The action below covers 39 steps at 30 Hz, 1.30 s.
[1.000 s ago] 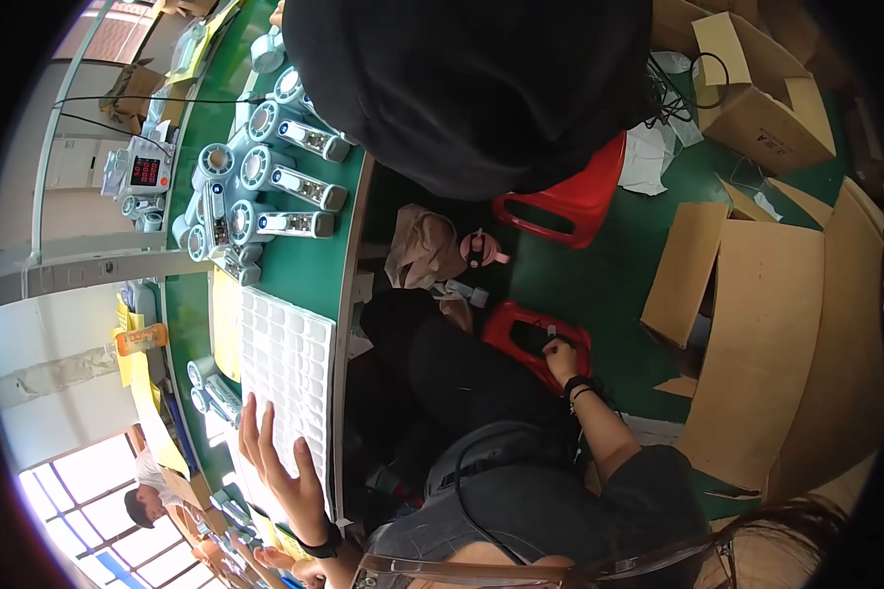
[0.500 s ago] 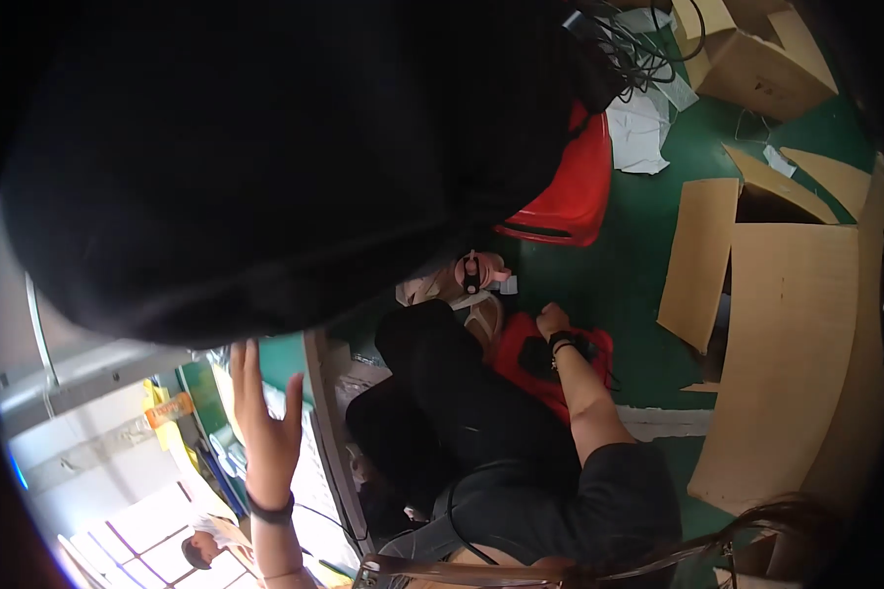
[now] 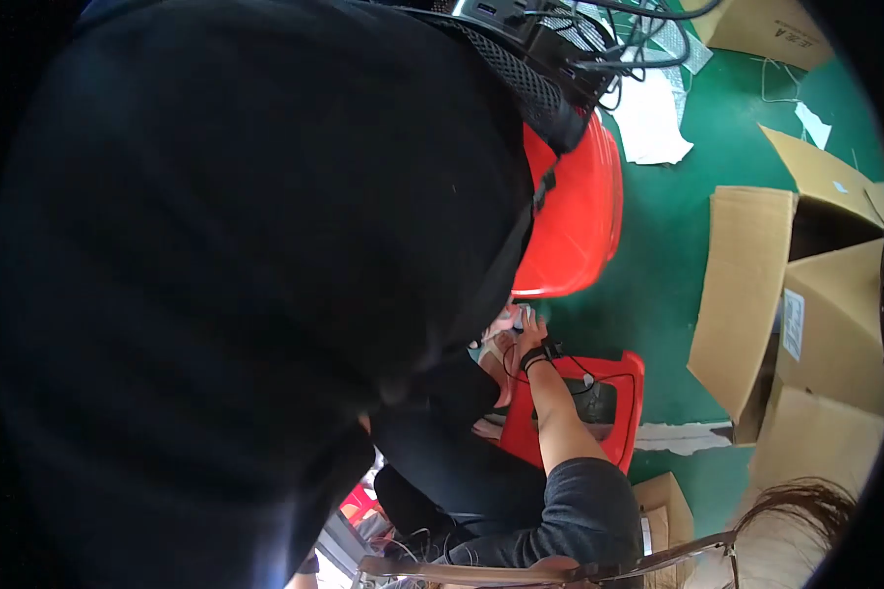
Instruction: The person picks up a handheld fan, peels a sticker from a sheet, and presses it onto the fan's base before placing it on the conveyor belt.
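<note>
- The right hand (image 3: 526, 330) reaches down beside the person's knee, just under the rim of a red plastic stool (image 3: 572, 211); its fingers close around a small pale thing (image 3: 514, 316), though how tightly I cannot tell, since most of it is hidden.
- That small pale thing sits low by the floor, between the hand and the dark trouser leg; it looks light and small enough for a fingertip pinch, probably stiff rather than soft, and best taken by its edges.
- The left hand is not in view; a large black shape (image 3: 246, 275) close to the camera covers that whole side.
- A black band and thin black wire (image 3: 570, 368) run from the right wrist across a second red stool (image 3: 599, 407).
- Flattened brown cardboard boxes (image 3: 746, 294) lie on the green floor (image 3: 658, 285) to the right; one bears a small white rectangular label (image 3: 792, 326) on its side.
- A white paper sheet (image 3: 648, 118) lies near the top, with a tangle of black cables (image 3: 599, 29) above it.
</note>
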Each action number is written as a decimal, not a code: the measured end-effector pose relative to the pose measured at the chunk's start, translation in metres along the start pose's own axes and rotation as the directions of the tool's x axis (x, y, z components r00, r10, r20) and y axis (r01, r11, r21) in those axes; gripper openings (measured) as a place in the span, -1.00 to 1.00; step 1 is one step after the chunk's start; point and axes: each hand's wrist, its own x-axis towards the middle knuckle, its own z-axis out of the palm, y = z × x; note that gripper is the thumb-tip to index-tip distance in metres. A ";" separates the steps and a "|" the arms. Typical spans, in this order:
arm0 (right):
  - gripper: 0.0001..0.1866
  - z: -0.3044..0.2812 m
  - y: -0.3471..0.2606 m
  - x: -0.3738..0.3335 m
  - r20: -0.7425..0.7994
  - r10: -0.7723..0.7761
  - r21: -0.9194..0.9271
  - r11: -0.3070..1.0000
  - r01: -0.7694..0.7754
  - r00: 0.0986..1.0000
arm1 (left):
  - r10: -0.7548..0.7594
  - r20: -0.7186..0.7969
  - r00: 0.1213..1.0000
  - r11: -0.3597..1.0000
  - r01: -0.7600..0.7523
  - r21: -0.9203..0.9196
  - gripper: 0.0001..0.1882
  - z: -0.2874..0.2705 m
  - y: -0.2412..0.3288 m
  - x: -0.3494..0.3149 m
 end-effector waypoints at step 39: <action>-0.72 -0.448 0.036 -0.204 -0.434 -0.011 0.402 0.892 0.205 0.901 | 0.180 -0.737 0.652 0.712 -0.603 -0.359 -0.55 -0.029 -0.063 -0.118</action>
